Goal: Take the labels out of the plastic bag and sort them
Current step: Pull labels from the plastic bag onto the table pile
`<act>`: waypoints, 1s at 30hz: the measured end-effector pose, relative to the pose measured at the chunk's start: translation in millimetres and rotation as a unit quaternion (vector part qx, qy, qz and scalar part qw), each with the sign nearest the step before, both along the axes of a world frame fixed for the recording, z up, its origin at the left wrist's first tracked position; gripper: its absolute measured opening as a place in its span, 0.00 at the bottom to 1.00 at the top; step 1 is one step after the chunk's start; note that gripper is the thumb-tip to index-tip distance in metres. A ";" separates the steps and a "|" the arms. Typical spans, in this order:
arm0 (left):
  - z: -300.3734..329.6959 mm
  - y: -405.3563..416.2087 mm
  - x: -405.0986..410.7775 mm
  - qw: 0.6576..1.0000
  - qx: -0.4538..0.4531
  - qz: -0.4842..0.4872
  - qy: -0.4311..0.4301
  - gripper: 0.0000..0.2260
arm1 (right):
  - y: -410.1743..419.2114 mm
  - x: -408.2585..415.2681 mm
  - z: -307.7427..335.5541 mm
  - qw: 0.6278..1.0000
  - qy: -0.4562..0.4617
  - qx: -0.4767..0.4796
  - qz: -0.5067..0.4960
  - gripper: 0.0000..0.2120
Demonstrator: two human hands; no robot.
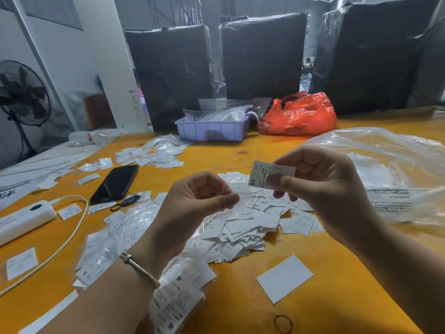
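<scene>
My right hand (325, 189) pinches a small white label stack marked XS (262, 174) between thumb and fingers, held up above the table. My left hand (197, 201) is beside it with curled fingers, thumb pressed to forefinger on what looks like a thin clear plastic bag (232, 185), barely visible. Below both hands lies a loose pile of white labels (245, 227), some marked S. Small bagged label packs (115, 239) lie left of the pile, and packs marked M (175, 297) sit under my left forearm.
On the yellow table (337, 297) are a black phone (115, 183), a white power strip with cable (24, 220), a blank white card (284, 278) and a rubber band (283, 324). A big clear bag (397, 169) lies right. A blue bin (212, 131) and a red bag (298, 116) stand at the back.
</scene>
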State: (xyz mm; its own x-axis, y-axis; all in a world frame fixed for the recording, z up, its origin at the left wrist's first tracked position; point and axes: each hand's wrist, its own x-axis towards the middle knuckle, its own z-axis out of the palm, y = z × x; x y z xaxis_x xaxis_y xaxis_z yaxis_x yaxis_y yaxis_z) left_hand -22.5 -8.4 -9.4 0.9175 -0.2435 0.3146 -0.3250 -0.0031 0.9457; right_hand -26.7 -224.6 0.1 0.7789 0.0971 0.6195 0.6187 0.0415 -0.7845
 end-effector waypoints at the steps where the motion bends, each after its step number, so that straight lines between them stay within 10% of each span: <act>1: 0.1 -0.1 0.3 1.000 -0.003 -0.001 -0.001 0.10 | -0.1 -0.2 0.0 1.000 0.003 -0.005 -0.004 0.09; 16: -1.5 -2.4 -1.2 1.000 -0.028 0.001 -0.013 0.10 | 9.0 -10.0 -0.4 0.971 0.011 -0.238 -0.023 0.19; 20: -2.7 -0.7 -1.1 0.999 0.029 -0.022 -0.009 0.07 | 10.4 -6.3 -2.0 0.973 -0.013 -0.225 -0.050 0.04; 30: -4.2 -3.2 -3.5 0.991 0.127 -0.003 -0.047 0.11 | 6.7 -0.8 -5.4 0.961 0.026 -0.267 -0.065 0.05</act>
